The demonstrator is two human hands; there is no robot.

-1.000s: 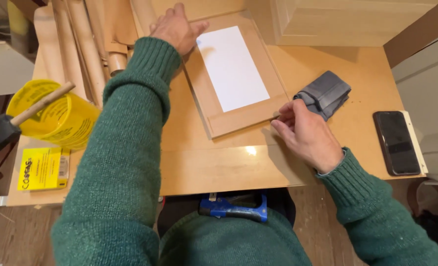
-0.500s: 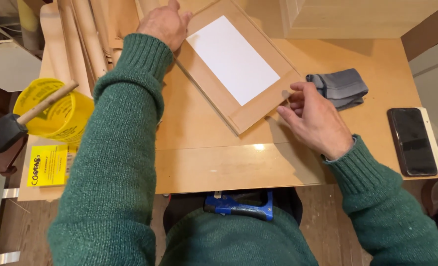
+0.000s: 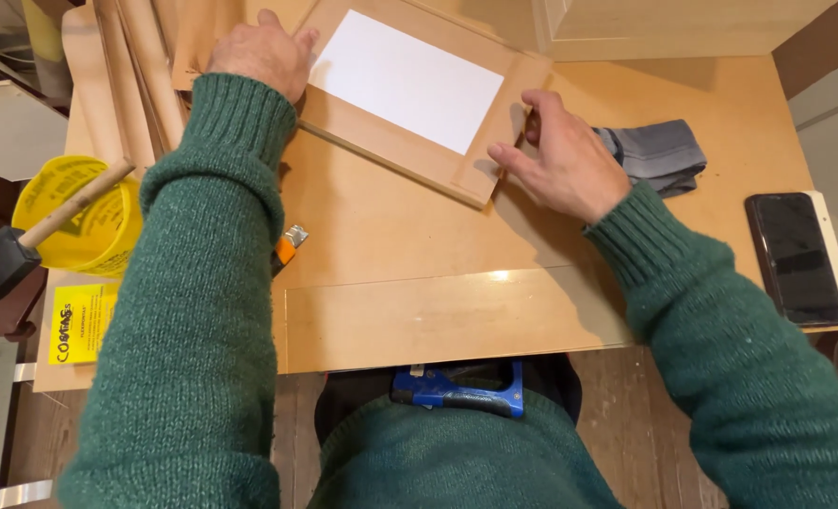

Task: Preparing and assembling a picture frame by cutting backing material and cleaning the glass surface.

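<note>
On the smooth workbench (image 3: 390, 236), both hands (left hand (image 3: 259, 57), right hand (image 3: 560, 160)) rest spread on a flat wooden frame (image 3: 390, 146).

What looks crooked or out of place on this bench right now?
The wooden frame with its white panel lies skewed to the bench edge, held by the left hand and right hand. A grey cloth sits crumpled beside it.

One wooden frame (image 3: 409, 155), one grey cloth (image 3: 659, 155), one phone (image 3: 796, 259), one yellow can (image 3: 80, 221), one foam brush (image 3: 4, 259), two hands (image 3: 263, 52).
</note>
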